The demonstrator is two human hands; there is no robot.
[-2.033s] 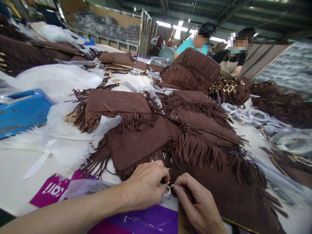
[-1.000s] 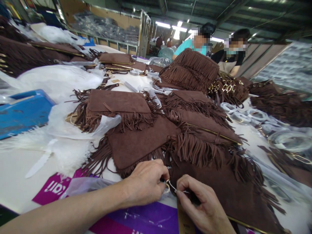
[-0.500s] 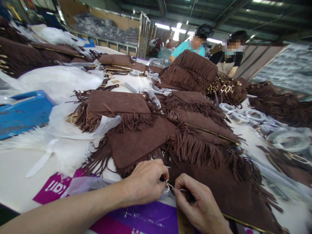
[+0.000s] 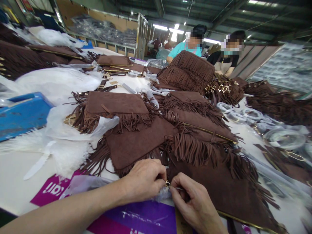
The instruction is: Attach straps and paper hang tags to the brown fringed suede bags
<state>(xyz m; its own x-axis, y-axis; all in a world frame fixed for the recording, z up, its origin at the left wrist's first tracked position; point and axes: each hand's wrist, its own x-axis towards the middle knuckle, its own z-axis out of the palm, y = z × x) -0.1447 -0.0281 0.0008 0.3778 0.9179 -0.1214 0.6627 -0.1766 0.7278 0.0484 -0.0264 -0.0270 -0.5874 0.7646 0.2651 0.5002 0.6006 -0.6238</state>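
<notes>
The right hand (image 4: 195, 208) has closed the gap it held a second ago: its fingertips now sit almost against the left hand (image 4: 143, 182), and the stretch of white string (image 4: 178, 188) between them has shortened to a sliver. The left hand is curled nearly shut, thumb and forefinger pinched on a small gold ring (image 4: 167, 184) at its fingertips. The right hand pinches the string between thumb and forefinger, its other fingers loosely bent. The ring lies at the near corner of the brown fringed bag (image 4: 226, 191), which spreads away beyond the right hand, with a scrap of clear plastic (image 4: 162, 195) just under the left fingertips and a purple printed sheet (image 4: 143, 217) beneath both wrists. The work looks like feeding or tying the string at the ring. What comes after calls for a steady hold on the ring and a fine, short pull, since the two pinches are nearly touching. Whether the string already passes through the ring cannot be made out. The thumbs hide the contact, and a brown card tag (image 4: 179, 222) below the right hand is cut off by the frame edge.
</notes>
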